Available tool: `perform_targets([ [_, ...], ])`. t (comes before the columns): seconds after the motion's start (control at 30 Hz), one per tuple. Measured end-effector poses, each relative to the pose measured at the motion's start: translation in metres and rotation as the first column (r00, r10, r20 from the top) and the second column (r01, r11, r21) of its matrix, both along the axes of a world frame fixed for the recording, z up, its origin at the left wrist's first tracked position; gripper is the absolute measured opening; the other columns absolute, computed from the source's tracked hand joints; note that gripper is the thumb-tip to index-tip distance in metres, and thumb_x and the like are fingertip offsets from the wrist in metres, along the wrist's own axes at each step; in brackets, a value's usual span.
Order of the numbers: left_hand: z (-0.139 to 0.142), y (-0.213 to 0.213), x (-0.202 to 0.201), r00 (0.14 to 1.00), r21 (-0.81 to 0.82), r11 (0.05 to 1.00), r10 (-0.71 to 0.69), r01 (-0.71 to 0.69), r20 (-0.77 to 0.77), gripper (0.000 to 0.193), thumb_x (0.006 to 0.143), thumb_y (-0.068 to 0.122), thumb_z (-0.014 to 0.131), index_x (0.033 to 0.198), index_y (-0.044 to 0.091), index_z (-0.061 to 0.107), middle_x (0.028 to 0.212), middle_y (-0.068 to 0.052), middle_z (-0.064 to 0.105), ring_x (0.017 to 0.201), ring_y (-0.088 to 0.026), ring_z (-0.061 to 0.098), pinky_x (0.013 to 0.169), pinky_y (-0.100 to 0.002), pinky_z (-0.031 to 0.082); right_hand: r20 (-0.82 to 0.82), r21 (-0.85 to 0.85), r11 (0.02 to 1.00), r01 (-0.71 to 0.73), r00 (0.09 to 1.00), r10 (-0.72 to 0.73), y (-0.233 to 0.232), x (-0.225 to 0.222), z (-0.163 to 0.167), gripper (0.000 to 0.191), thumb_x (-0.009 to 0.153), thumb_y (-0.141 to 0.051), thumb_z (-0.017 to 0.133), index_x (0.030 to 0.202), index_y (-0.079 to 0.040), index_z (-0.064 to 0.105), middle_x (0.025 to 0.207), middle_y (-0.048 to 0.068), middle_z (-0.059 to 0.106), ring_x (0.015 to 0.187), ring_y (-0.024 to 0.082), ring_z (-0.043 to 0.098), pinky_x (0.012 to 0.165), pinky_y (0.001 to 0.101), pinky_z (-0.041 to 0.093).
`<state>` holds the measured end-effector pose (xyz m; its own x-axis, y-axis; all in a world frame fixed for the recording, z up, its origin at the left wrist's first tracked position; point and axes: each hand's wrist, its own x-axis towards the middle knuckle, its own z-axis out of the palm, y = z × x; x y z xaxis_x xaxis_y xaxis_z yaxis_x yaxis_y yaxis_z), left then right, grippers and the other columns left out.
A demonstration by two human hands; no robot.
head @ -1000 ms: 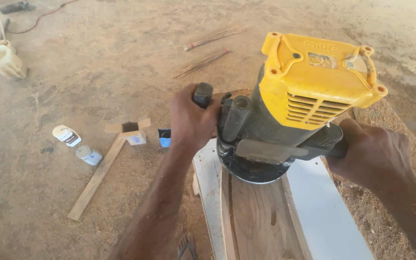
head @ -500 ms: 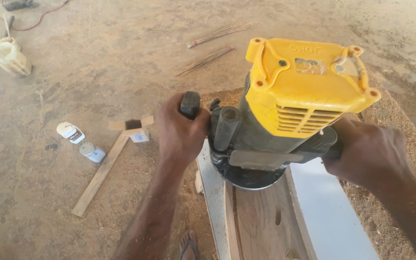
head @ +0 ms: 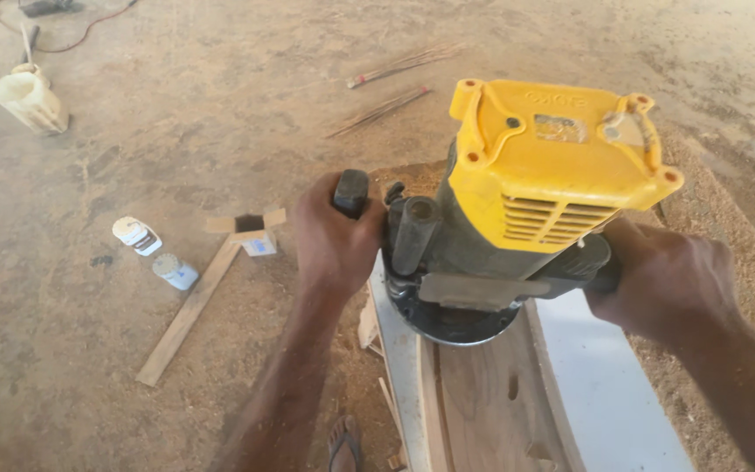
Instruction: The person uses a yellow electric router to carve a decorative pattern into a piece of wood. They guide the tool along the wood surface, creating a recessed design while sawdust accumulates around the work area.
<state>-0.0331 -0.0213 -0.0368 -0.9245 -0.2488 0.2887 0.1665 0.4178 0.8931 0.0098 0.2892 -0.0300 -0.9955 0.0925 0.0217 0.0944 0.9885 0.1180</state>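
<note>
Gripping: left hand (head: 335,234) and right hand (head: 664,278) clench the yellow router's (head: 517,218) side handles, steadying it.
Router: base flat on the wooden board (head: 491,406), keeping its cut level.

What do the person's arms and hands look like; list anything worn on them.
Both forearms are bare, with no sleeves in view. The left hand and the right hand wear no gloves. No rings, watch or bands show on the fingers or wrists that can be seen.
</note>
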Motion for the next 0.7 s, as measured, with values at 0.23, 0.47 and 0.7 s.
perform_targets([
  [0.23,-0.007,0.009,-0.011,0.996,0.026,0.998,-0.055,0.056,-0.066,0.02,0.077,0.013,0.069,0.09,-0.001,0.069,0.072,-0.017,0.068,0.065,-0.029,0.066,0.064,-0.041,0.051,0.048,0.065,0.994,0.083,0.995,-0.086,0.014,0.003,-0.007,0.043,0.072,-0.041,0.076,0.114,-0.032,0.067,0.078,-0.001,0.075,0.078,0.023,0.076,0.083,0.0449,0.059],
  [0.47,-0.005,0.014,-0.024,0.997,0.049,0.996,-0.079,0.08,-0.019,0.019,0.075,0.013,0.068,0.087,-0.002,0.069,0.075,-0.019,0.069,0.069,-0.032,0.068,0.065,-0.042,0.052,0.086,0.085,0.987,0.139,0.985,-0.147,0.019,-0.003,-0.01,0.041,0.076,-0.048,0.075,0.113,-0.03,0.068,0.082,0.0,0.073,0.081,0.022,0.077,0.082,0.044,0.059],
  [0.7,-0.002,0.005,-0.014,0.996,0.038,0.998,-0.061,0.059,0.06,0.016,0.077,0.012,0.069,0.084,-0.002,0.067,0.07,-0.017,0.066,0.063,-0.029,0.064,0.06,-0.044,0.049,0.037,0.056,0.997,0.06,0.997,-0.062,0.015,-0.005,-0.009,0.041,0.074,-0.045,0.077,0.112,-0.03,0.068,0.08,0.001,0.076,0.078,0.023,0.075,0.08,0.0438,0.058],
])
